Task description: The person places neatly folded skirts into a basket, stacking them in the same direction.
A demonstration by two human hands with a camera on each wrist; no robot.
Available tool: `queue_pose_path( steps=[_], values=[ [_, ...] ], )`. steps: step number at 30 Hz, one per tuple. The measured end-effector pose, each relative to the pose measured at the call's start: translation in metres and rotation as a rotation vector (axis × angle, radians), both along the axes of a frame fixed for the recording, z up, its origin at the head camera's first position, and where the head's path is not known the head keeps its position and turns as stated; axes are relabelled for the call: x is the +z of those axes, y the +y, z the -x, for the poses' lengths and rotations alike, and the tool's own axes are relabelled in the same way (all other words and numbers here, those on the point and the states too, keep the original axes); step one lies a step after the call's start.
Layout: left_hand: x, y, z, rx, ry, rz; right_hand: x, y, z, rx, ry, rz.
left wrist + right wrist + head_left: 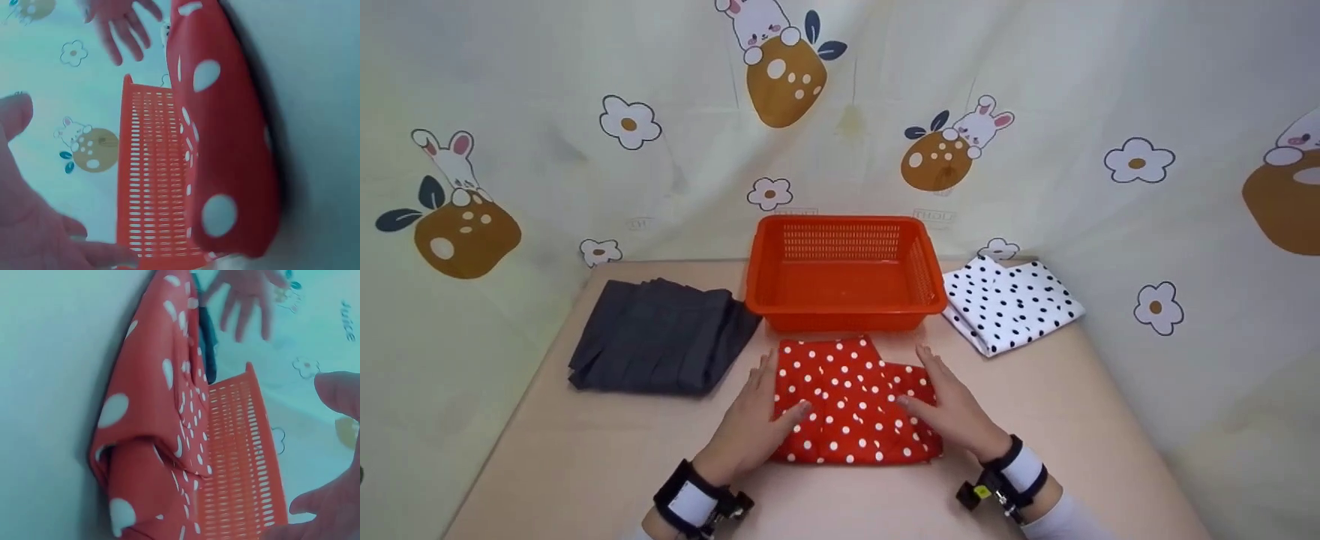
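Note:
A folded red cloth with white dots [840, 405] lies on the table, its right part stepped lower than the left. My left hand [750, 424] is at its left edge, fingers extended and thumb over the cloth. At the right edge, my right hand [956, 412] mirrors it, fingers stretched away from me. In the left wrist view, a gap shows between the left hand [39, 208] and the red cloth [225, 140]. The right wrist view likewise shows the right hand [332, 489] apart from the cloth [146, 405]. Neither hand grips anything.
Just behind the red cloth stands an orange-red plastic basket [844, 309] with slotted walls and nothing inside. A folded dark grey garment [660, 337] lies to its left. To the right is a folded white cloth with black dots [1012, 304]. A patterned curtain [682, 52] hangs behind the table.

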State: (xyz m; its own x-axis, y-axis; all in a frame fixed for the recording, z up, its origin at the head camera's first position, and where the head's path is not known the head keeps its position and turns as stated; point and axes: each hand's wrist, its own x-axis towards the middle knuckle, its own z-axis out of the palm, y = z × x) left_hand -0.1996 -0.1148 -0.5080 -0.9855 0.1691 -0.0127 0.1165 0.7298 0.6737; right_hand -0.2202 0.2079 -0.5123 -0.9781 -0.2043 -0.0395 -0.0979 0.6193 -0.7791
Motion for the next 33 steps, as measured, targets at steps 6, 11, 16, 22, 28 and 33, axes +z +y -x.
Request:
queue_pose_path(
  steps=[6, 11, 16, 22, 28, 33],
  values=[
    [-0.005, -0.003, 0.002, 0.057, -0.090, -0.223, 0.000, 0.010, 0.003, -0.114, -0.200, 0.282],
    [-0.007, -0.004, 0.004, 0.116, -0.179, -0.340, 0.003, 0.017, 0.007, -0.202, -0.248, 0.443],
    [-0.008, -0.007, 0.007, 0.204, -0.250, -0.493, 0.001, 0.020, 0.010, -0.288, -0.304, 0.577],
    [-0.006, -0.010, 0.012, 0.305, -0.335, -0.684, -0.005, 0.024, 0.016, -0.399, -0.371, 0.629],
    [-0.005, -0.014, 0.013, 0.373, -0.424, -0.799, -0.010, 0.029, 0.023, -0.415, -0.443, 0.659],
    [-0.001, -0.020, 0.009, 0.361, -0.496, -0.797, -0.011, 0.032, 0.021, -0.338, -0.484, 0.614]
  ],
)
